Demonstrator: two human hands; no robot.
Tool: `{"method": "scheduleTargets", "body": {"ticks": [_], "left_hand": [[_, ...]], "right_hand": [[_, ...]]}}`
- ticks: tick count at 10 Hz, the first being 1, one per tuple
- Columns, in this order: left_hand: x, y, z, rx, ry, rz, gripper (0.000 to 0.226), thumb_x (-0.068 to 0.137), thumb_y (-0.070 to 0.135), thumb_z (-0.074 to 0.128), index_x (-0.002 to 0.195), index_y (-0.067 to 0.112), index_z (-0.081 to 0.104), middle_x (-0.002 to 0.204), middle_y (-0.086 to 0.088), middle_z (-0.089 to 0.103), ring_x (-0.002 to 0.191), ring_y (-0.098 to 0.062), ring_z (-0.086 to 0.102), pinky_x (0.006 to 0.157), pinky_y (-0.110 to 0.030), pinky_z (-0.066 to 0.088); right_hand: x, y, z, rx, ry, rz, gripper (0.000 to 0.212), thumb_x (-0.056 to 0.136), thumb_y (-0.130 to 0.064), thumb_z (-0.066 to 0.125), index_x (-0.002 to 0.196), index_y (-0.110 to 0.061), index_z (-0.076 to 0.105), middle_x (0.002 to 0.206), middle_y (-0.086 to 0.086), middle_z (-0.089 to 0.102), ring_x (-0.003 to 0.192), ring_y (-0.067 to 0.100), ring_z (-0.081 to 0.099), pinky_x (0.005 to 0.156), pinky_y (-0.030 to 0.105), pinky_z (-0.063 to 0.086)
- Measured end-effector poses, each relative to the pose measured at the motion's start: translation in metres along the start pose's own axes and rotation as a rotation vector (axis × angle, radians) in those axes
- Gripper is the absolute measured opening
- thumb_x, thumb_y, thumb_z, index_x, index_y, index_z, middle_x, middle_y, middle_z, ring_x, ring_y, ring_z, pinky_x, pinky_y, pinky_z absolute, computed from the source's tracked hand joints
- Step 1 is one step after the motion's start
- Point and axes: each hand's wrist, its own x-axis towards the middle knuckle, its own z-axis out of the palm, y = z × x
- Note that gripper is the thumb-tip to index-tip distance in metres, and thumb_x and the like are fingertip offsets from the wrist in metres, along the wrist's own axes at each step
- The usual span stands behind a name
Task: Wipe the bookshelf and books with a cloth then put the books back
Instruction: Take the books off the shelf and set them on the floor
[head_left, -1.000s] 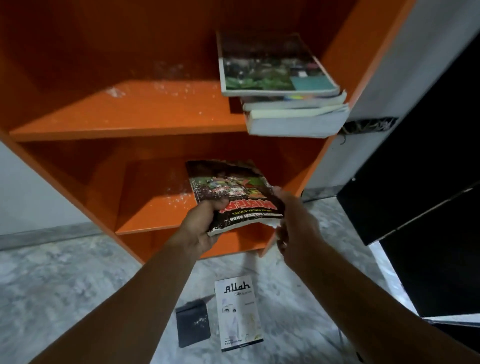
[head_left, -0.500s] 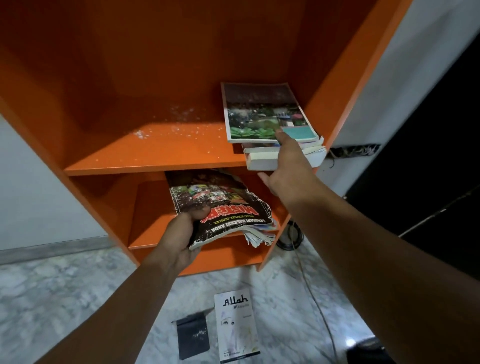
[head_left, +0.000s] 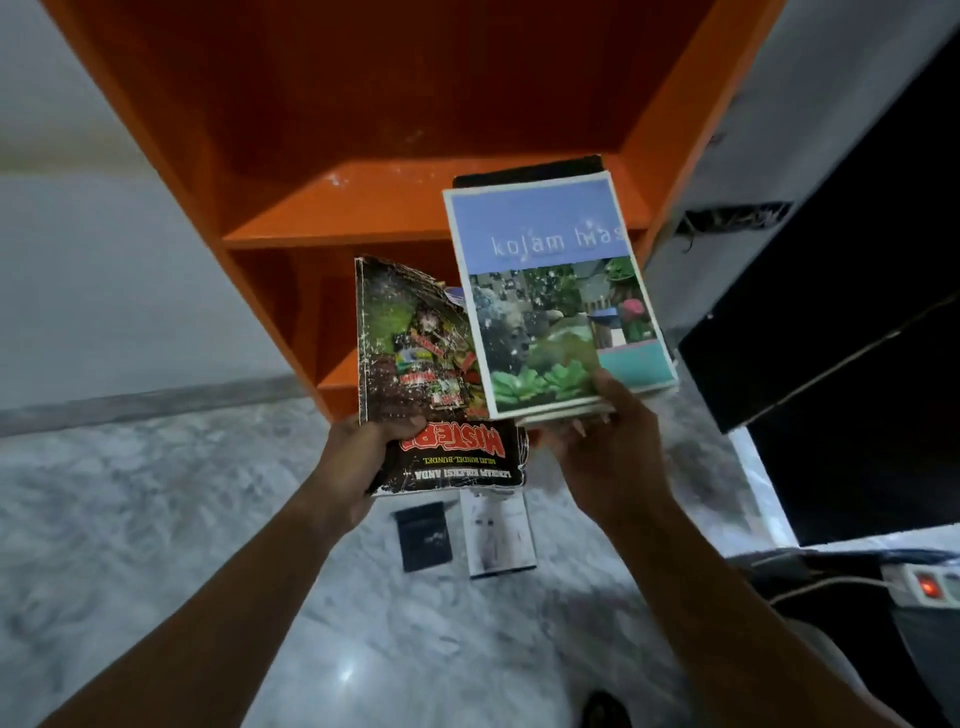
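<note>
A grey marbled stone floor (head_left: 156, 519) fills the lower half of the view. A pale wall (head_left: 104, 260) rises behind it on the left. A bright orange wooden bookshelf (head_left: 395, 208) stands against that wall, with an upper board speckled with white dust and a lower compartment beneath it. To the right of the shelf is a large black flat-sided piece of furniture (head_left: 857, 312).

A stack of thin books (head_left: 550, 291) is topped by a white-bordered cover with a blue band and a garden photograph. Its far end is over the right part of the upper board, and its near end juts out past the shelf's front edge. Whether it rests on the board cannot be told. The right hand (head_left: 608, 457) grips the near edge of the stack, thumb curled on top of the cover and fingers underneath.

Just left of it is a worn black magazine with red lettering (head_left: 415, 364), held in front of the lower compartment, its title upside down to the camera. Its right edge is overlapped by the stack. The left hand (head_left: 363, 467) clasps its near left corner, thumb pressed on the cover and fingers beneath.

On the floor below the hands lies a white booklet (head_left: 501, 535), with a small dark booklet (head_left: 423, 535) just beside it on the left. They are close, but not touching. At the far right edge sits a white power strip (head_left: 924, 584) with a lit red switch and a pale cable.
</note>
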Motion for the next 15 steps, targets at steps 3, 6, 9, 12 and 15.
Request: {"method": "scheduleTargets", "body": {"ticks": [3,6,9,12,15], "left_hand": [[0.003,-0.08,-0.031,0.116,0.13,-0.008,0.016,0.084,-0.002,0.072,0.1,0.0,0.073,0.089,-0.015,0.078,0.071,-0.031,0.074,0.061,-0.035,0.06],[0.099,-0.223,-0.058,0.058,0.214,0.133,0.021,0.079,0.002,0.08,0.095,0.014,0.08,0.096,-0.012,0.079,0.09,-0.038,0.075,0.079,-0.056,0.061],[0.179,-0.344,-0.065,-0.201,0.021,0.112,0.03,0.09,0.007,0.065,0.119,-0.001,0.067,0.114,-0.018,0.072,0.106,-0.036,0.071,0.086,-0.049,0.059],[0.236,-0.416,0.008,-0.414,-0.209,-0.114,0.024,0.096,0.006,0.055,0.088,0.006,0.077,0.089,-0.012,0.077,0.083,-0.026,0.075,0.078,-0.041,0.063],[0.3,-0.479,0.018,0.366,0.234,-0.207,0.038,0.086,0.025,0.08,0.118,0.01,0.066,0.11,-0.004,0.069,0.1,-0.02,0.066,0.082,-0.027,0.05]], "right_hand": [[-0.011,0.085,-0.104,-0.101,0.351,0.233,0.009,0.095,-0.015,0.063,0.1,-0.013,0.07,0.091,0.008,0.079,0.097,0.025,0.07,0.091,0.045,0.054],[0.135,0.219,-0.266,-0.245,0.551,0.261,0.025,0.091,-0.011,0.065,0.114,-0.02,0.065,0.119,0.011,0.069,0.107,0.029,0.066,0.087,0.045,0.054],[0.235,0.346,-0.422,-0.348,0.406,0.231,0.051,0.091,-0.019,0.068,0.141,-0.018,0.056,0.137,0.013,0.064,0.123,0.036,0.063,0.107,0.057,0.048],[0.227,0.363,-0.451,-0.321,0.531,0.221,0.054,0.1,-0.024,0.062,0.142,0.006,0.046,0.141,0.025,0.057,0.089,0.016,0.07,0.076,0.027,0.059],[0.229,0.359,-0.468,-0.213,0.508,0.32,0.009,0.097,-0.025,0.059,0.093,-0.017,0.055,0.081,-0.004,0.05,0.073,0.012,0.06,0.085,0.038,0.056]]}}
